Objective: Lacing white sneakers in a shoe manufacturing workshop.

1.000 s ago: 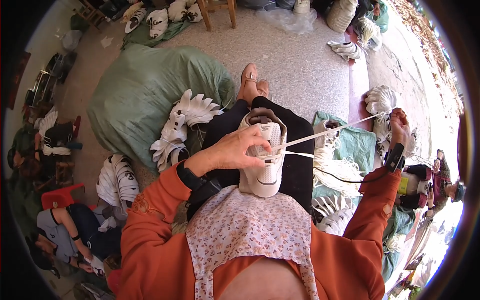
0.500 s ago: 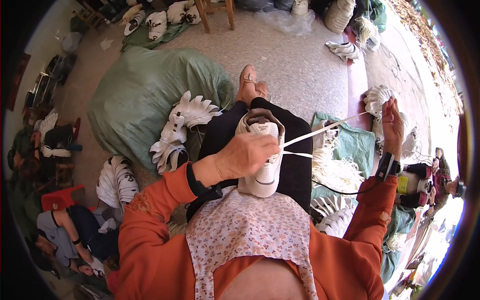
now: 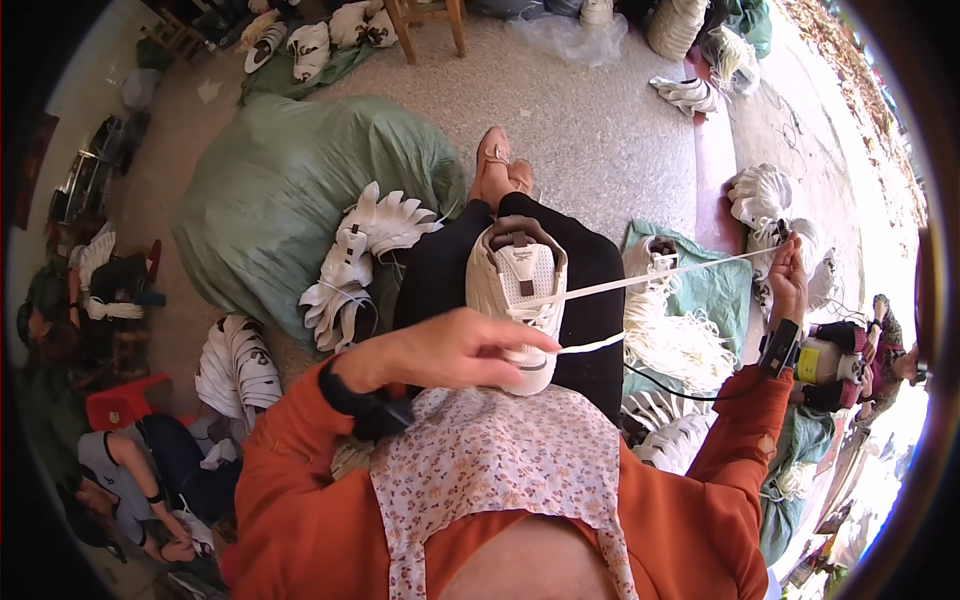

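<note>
A white and beige shoe (image 3: pixel 520 268) lies on my lap, toe toward me. A flat white shoelace (image 3: pixel 660 276) runs taut from its lacing area to my right hand (image 3: pixel 788 282), raised at the right with the fingers pinched on the lace. My left hand (image 3: pixel 450 348) reaches over the front of the shoe, index finger stretched and thumb apart. Beside its index fingertip, another lace end (image 3: pixel 592 346) sticks out to the right. Whether that fingertip touches this lace, I cannot tell.
A big green sack (image 3: pixel 300 190) and bundled white shoe parts (image 3: pixel 345 265) are at my left. On the right, a bundle of white laces (image 3: pixel 685 340) lies on a green cloth (image 3: pixel 710 285). People sit at both sides. A wooden stool (image 3: pixel 430 20) stands ahead.
My right hand has moved lower, still with the lace. My left hand has shifted toward the shoe's toe and its fingers have spread. The taut lace now crosses the shoe higher up.
</note>
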Available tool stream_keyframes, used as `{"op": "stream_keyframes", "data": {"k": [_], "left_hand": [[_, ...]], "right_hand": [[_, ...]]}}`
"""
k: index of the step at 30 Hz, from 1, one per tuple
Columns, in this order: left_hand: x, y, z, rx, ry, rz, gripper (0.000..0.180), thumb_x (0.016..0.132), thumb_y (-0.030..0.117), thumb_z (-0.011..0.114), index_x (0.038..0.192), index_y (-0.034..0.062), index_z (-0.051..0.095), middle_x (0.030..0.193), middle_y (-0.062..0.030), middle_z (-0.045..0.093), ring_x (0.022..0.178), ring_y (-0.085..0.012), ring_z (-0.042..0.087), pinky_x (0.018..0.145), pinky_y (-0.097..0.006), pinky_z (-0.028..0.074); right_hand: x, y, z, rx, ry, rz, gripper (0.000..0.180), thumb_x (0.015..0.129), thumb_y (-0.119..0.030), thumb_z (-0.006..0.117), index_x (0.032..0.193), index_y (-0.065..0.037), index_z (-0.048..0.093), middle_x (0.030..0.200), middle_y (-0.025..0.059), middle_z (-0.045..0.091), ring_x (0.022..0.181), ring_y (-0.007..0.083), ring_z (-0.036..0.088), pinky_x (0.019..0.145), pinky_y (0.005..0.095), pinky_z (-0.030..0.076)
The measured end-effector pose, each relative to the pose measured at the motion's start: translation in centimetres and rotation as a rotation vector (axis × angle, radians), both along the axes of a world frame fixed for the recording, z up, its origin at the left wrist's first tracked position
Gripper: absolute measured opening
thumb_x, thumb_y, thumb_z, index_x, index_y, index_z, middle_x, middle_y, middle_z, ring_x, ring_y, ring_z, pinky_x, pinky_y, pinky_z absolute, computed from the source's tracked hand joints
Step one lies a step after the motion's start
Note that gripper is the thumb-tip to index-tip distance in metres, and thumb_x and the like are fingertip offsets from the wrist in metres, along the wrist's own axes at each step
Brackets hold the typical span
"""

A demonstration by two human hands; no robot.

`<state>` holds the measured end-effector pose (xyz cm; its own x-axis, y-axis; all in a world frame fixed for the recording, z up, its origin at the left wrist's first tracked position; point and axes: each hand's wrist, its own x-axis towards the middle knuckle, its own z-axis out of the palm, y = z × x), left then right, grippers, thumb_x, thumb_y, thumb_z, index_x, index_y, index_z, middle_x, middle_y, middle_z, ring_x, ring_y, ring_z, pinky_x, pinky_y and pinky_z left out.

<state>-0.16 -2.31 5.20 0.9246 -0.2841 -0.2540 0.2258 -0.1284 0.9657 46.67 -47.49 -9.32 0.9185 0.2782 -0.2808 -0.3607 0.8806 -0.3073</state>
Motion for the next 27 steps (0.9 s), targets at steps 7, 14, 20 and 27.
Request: {"op": "stream_keyframes", "data": {"k": [7,14,20,27], "left_hand": [[-9.7,7.9,-4.1,-0.379,-0.162,1.347,0.051,0.098,0.016,0.061,0.146,0.0043,0.044,0.079,-0.0005,0.060,0.057,-0.0071,0.049,0.051,-0.021,0.041],[-13.0,8.1,-8.3,0.678,0.369,0.955,0.051,0.091,0.021,0.069,0.136,0.0016,0.053,0.099,-0.0091,0.071,0.076,-0.0148,0.067,0.062,-0.026,0.050],[-2.9,3.2,-4.6,0.787,-0.478,0.569,0.020,0.084,0.003,0.071,0.104,0.0021,0.068,0.092,-0.0101,0.067,0.083,-0.0256,0.065,0.075,-0.034,0.051],[3.4,-0.8,-5.5,0.689,-0.623,0.332,0.015,0.085,0.007,0.069,0.099,0.0031,0.067,0.092,-0.0121,0.065,0.089,-0.0313,0.062,0.079,-0.040,0.049]], "right_hand": [[-1.3,-0.7,-6.3,-0.134,0.069,-0.106,0.027,0.100,0.000,0.049,0.127,0.007,0.049,0.127,0.0205,0.062,0.111,0.0306,0.065,0.093,0.0378,0.060],[-8.2,7.8,-7.4,-0.310,0.016,0.214,0.010,0.099,-0.007,0.056,0.105,0.001,0.060,0.097,0.0096,0.070,0.085,0.0178,0.069,0.079,0.0307,0.059],[-23.1,21.4,3.3,-0.970,-0.466,0.666,0.021,0.100,-0.018,0.059,0.110,0.000,0.063,0.092,0.0072,0.069,0.066,0.0100,0.065,0.051,0.0225,0.051],[-28.4,23.8,8.0,-1.038,-0.748,1.228,0.019,0.103,-0.019,0.053,0.106,-0.001,0.060,0.087,0.0032,0.067,0.062,0.0091,0.065,0.047,0.0202,0.047]]}}
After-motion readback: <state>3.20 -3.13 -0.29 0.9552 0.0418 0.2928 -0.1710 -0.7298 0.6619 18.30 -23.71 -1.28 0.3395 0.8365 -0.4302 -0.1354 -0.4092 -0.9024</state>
